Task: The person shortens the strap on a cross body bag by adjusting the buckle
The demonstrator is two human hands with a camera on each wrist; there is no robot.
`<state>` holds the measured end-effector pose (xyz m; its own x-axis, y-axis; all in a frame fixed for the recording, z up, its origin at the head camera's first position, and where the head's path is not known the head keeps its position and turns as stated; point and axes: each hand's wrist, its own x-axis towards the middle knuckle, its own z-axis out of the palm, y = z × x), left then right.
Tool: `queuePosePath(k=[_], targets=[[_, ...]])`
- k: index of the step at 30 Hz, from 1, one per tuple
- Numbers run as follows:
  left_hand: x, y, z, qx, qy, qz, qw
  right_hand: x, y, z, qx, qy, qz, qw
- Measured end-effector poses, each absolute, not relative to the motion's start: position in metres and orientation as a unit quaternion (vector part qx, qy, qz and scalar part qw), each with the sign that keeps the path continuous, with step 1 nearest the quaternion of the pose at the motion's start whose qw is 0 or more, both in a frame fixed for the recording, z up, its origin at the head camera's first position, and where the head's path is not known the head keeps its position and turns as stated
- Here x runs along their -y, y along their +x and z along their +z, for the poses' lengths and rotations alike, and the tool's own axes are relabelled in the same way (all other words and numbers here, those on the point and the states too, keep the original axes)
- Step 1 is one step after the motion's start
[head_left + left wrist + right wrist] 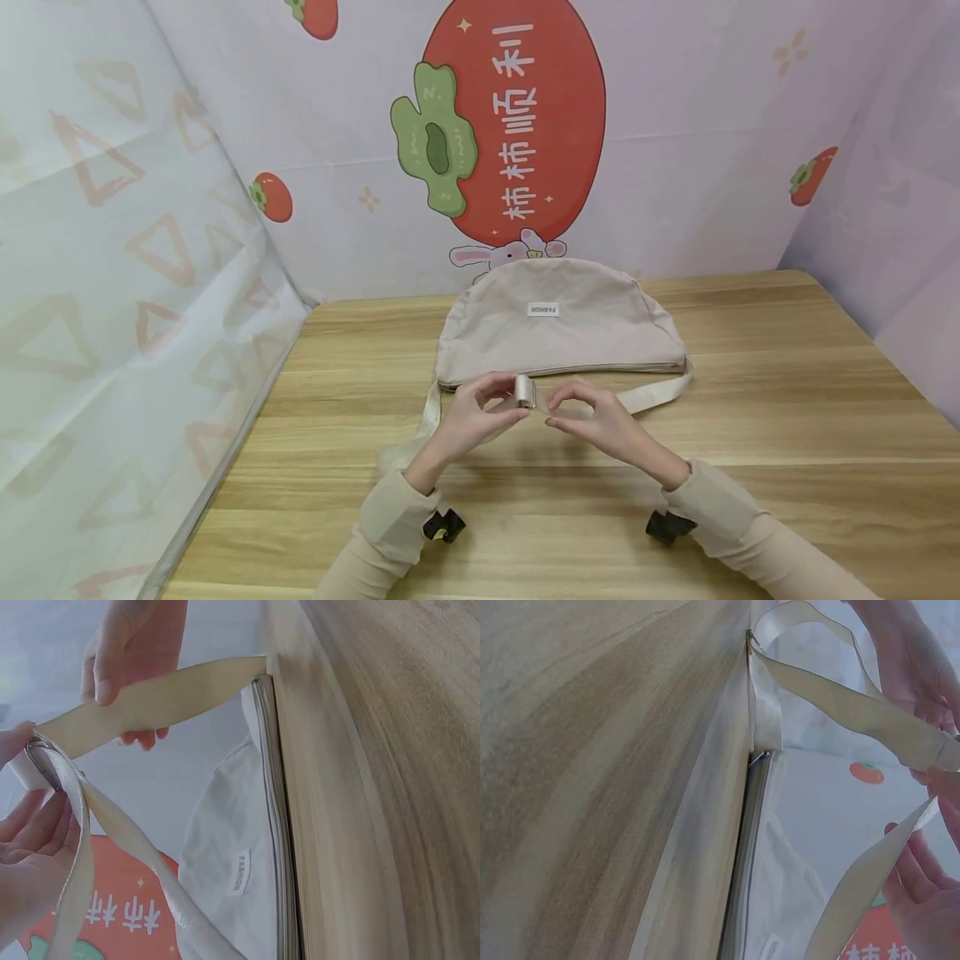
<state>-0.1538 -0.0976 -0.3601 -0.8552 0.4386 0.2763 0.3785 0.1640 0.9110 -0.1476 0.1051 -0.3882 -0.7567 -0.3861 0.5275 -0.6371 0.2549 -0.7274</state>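
A beige fabric shoulder bag (558, 337) with a rounded top lies on the table, its zipped straight edge toward the person. My left hand (480, 410) holds the bag's strap at a metal strap slider (45, 761), with thumb on one side and fingers on the other. Facing it, my right hand (596, 418) pinches a stretch of the pale strap (161, 701) running from the slider to the bag's right end. Both hands are raised in front of the zip. Other lengths of strap (855, 709) hang in loops from the left hand.
The wooden table (750, 467) carries the bag near its back edge. Behind stands a printed cloth backdrop (675, 208) with a large red fruit, and another patterned cloth (112, 292) hangs at the left. Black wrist mounts (444, 527) show below both cuffs.
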Motion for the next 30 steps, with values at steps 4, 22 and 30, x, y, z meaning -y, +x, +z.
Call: queuePosePath(k=[4,22,30], targets=[[0.096,-0.153,-0.359,-0.773,0.257,0.578,0.046,-0.103,-0.147,-0.388,0.765,0.342,0.527,0.145],[0.09,-0.159,-0.374,-0.768,0.27,0.579,0.046,-0.103,-0.151,-0.393,0.78,0.332,0.513,0.136],[0.091,-0.157,-0.364,-0.778,0.253,0.574,0.032,-0.119,-0.169,-0.418,0.792,0.341,0.496,0.101]])
